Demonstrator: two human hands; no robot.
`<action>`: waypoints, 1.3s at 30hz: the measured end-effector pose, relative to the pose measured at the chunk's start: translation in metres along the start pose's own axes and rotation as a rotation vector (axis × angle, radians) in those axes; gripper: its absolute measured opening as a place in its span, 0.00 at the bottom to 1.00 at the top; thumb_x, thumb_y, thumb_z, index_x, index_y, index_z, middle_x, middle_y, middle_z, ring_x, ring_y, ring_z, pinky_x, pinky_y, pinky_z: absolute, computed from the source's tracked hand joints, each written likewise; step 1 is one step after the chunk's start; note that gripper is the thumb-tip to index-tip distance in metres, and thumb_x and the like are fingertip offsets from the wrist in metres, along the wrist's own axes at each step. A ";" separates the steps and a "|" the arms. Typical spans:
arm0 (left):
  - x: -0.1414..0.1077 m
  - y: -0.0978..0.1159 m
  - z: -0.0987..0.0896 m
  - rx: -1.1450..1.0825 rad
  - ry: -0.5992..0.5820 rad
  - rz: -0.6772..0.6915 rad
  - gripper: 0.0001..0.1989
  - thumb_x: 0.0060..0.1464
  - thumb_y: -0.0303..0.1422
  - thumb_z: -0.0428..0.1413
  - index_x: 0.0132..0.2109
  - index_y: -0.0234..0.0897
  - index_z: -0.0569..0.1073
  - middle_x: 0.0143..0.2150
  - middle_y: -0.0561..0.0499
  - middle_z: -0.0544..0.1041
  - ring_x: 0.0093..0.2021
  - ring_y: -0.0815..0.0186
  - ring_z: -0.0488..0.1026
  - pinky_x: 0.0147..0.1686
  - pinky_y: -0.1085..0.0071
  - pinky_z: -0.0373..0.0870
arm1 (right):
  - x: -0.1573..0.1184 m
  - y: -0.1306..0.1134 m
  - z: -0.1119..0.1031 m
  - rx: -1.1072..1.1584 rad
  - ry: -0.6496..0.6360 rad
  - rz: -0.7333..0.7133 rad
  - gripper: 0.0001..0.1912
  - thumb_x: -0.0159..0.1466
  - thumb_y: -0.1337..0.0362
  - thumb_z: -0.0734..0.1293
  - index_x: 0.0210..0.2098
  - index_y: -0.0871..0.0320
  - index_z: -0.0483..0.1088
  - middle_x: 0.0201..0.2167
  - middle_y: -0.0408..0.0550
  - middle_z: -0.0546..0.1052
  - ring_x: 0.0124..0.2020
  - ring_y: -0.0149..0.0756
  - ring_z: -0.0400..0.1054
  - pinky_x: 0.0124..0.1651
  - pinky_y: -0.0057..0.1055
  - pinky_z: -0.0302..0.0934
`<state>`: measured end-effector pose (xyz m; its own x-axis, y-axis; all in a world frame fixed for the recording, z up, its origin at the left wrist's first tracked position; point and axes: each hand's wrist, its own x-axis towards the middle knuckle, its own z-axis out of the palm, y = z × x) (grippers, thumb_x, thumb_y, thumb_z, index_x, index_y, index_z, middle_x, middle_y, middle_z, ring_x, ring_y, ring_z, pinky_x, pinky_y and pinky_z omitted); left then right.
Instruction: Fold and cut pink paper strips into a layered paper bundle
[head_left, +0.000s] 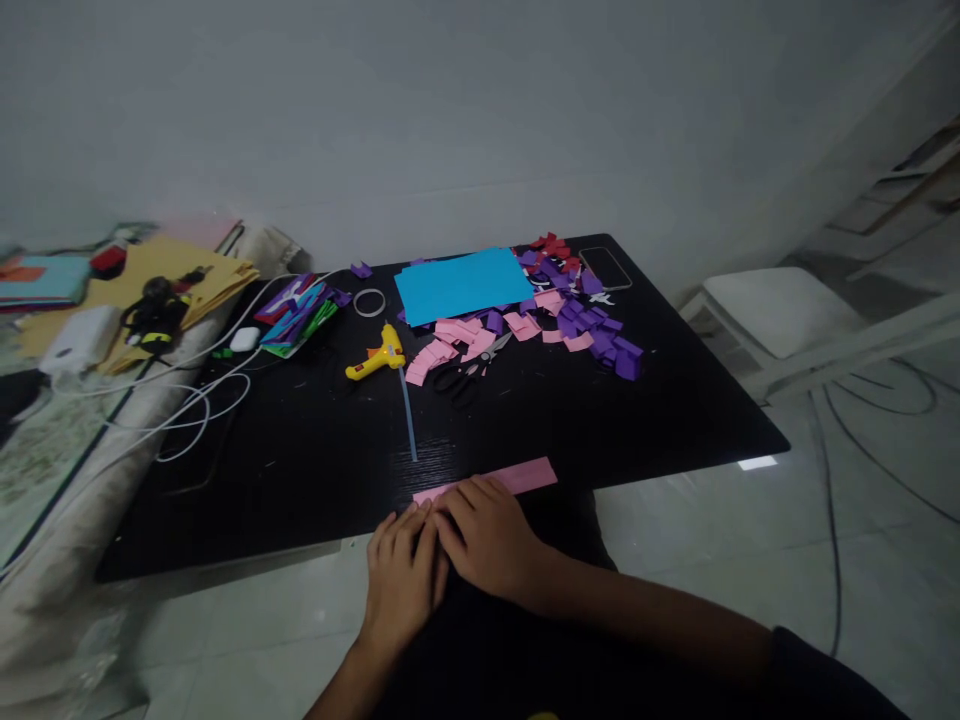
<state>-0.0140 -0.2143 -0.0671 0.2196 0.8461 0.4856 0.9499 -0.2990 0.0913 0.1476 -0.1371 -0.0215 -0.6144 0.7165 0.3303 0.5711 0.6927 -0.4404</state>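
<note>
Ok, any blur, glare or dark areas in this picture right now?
Head view throughout: dim overall; black handles of the scissors sink into the dark table; yellow papers at left, white seat at right look soft; a bright patch shows by the table's near-right corner; pink strip readable.

Paper strip [531, 474] in front of scissors [470, 371]
</note>
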 end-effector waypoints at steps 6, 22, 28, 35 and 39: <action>0.001 0.002 0.004 0.018 -0.002 -0.014 0.24 0.63 0.24 0.52 0.66 0.32 0.65 0.51 0.36 0.77 0.54 0.50 0.73 0.57 0.50 0.65 | 0.003 0.013 0.001 -0.138 -0.003 0.149 0.08 0.67 0.68 0.66 0.30 0.57 0.69 0.28 0.47 0.75 0.32 0.39 0.67 0.38 0.36 0.56; 0.002 0.005 0.004 0.006 0.015 -0.057 0.24 0.64 0.24 0.53 0.66 0.33 0.66 0.51 0.37 0.77 0.54 0.51 0.74 0.58 0.52 0.65 | -0.018 0.045 -0.027 -0.196 0.033 0.211 0.11 0.69 0.70 0.66 0.29 0.58 0.70 0.27 0.45 0.75 0.31 0.37 0.67 0.43 0.35 0.53; 0.002 0.006 0.005 0.008 0.021 -0.052 0.23 0.63 0.24 0.54 0.64 0.31 0.68 0.51 0.36 0.77 0.54 0.50 0.75 0.57 0.51 0.65 | -0.026 0.060 -0.044 -0.185 0.008 0.286 0.13 0.69 0.70 0.65 0.27 0.58 0.69 0.25 0.44 0.74 0.28 0.35 0.65 0.37 0.34 0.50; 0.001 0.005 0.005 0.006 0.008 -0.061 0.25 0.63 0.24 0.53 0.66 0.32 0.66 0.53 0.36 0.76 0.55 0.50 0.74 0.58 0.50 0.65 | -0.034 0.072 -0.063 -0.181 -0.050 0.361 0.15 0.70 0.69 0.63 0.26 0.59 0.69 0.23 0.44 0.73 0.26 0.34 0.64 0.36 0.34 0.49; 0.001 0.006 0.005 -0.011 0.011 -0.063 0.25 0.63 0.23 0.53 0.66 0.33 0.65 0.54 0.36 0.75 0.55 0.50 0.74 0.58 0.50 0.64 | -0.037 0.077 -0.072 -0.205 -0.084 0.414 0.16 0.71 0.67 0.63 0.26 0.58 0.67 0.23 0.44 0.72 0.26 0.35 0.64 0.36 0.34 0.49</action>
<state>-0.0068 -0.2133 -0.0699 0.1566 0.8585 0.4884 0.9592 -0.2500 0.1320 0.2529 -0.1043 -0.0075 -0.3496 0.9326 0.0892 0.8678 0.3582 -0.3445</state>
